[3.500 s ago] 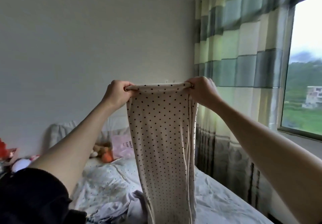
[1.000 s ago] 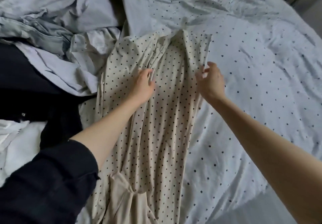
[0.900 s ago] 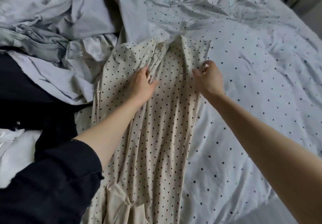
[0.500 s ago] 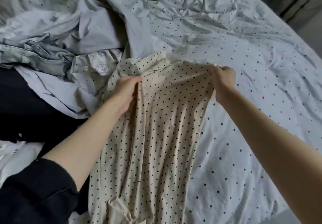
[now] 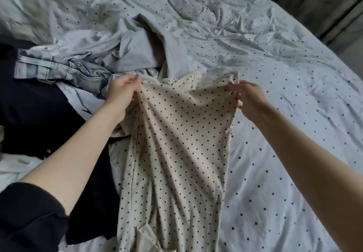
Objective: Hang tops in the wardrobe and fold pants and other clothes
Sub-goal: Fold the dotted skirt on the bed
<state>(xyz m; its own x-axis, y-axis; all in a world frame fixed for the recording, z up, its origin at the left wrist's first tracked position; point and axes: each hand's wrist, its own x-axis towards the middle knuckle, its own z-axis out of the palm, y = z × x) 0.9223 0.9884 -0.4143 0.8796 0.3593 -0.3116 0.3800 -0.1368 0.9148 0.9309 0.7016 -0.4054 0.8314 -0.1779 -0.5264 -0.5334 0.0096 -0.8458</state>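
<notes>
Rumpled, dotted bedding [image 5: 275, 75] fills my view, and on its left side I see a dark garment [image 5: 29, 104] and faded denim [image 5: 59, 69] heaped together. Moving right, my left hand [image 5: 121, 90] pinches one corner of the cream polka-dot pants [image 5: 176, 153]; a second ago it lay flat on them. Both corners are now lifted and spread, so I judge the fold is being squared up. My right hand [image 5: 249, 98] pinches the opposite corner. Grey curtain folds [image 5: 324, 2] hang beyond the bed.

A bed [image 5: 284, 114] with a dotted sheet is holding spotted pants [image 5: 176, 153], jeans [image 5: 59, 69], black clothes [image 5: 35, 114] and grey cloth [image 5: 137, 51].
</notes>
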